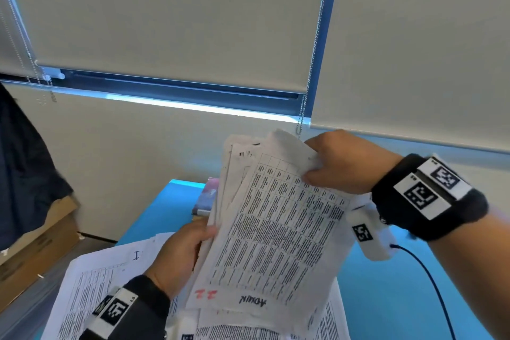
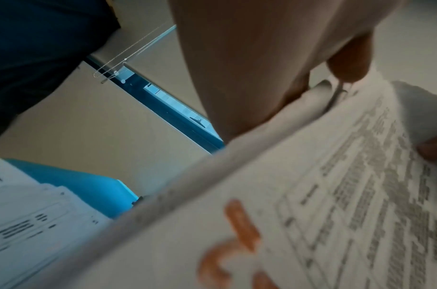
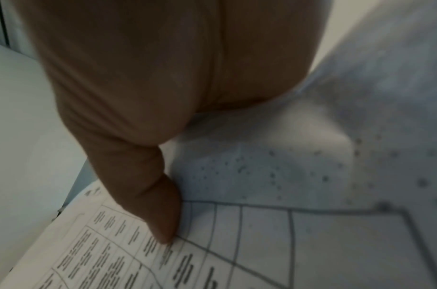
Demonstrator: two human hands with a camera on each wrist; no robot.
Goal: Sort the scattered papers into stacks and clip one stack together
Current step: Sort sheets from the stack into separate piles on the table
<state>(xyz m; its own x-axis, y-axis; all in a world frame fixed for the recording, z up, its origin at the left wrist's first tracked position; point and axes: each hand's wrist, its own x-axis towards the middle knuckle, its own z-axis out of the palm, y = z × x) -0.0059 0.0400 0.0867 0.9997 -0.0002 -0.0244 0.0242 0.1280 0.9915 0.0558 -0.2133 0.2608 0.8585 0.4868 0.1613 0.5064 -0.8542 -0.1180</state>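
Note:
I hold a bundle of printed papers [image 1: 276, 229] up above the table, tilted, its top sheet a table of text with "ADMIN" and red marks at its lower edge. My left hand [image 1: 182, 251] grips the bundle's left edge, thumb on the front. My right hand [image 1: 339, 163] pinches the top right corner, thumb [image 3: 163, 224] pressed on the top sheet [image 3: 212, 254]. In the left wrist view the bundle [image 2: 311, 205] fills the frame, with a fingertip [image 2: 351, 60] curled behind it. More papers [image 1: 93, 284] lie spread on the blue table [image 1: 386, 298] underneath.
A pink and white box [image 1: 207, 196] stands at the table's far edge, behind the bundle. Cardboard boxes [image 1: 33, 251] and dark cloth [image 1: 24, 174] are on the left. Roller blinds [image 1: 179, 22] with bead chains hang ahead. A dark cable [image 1: 430, 279] trails from my right wrist.

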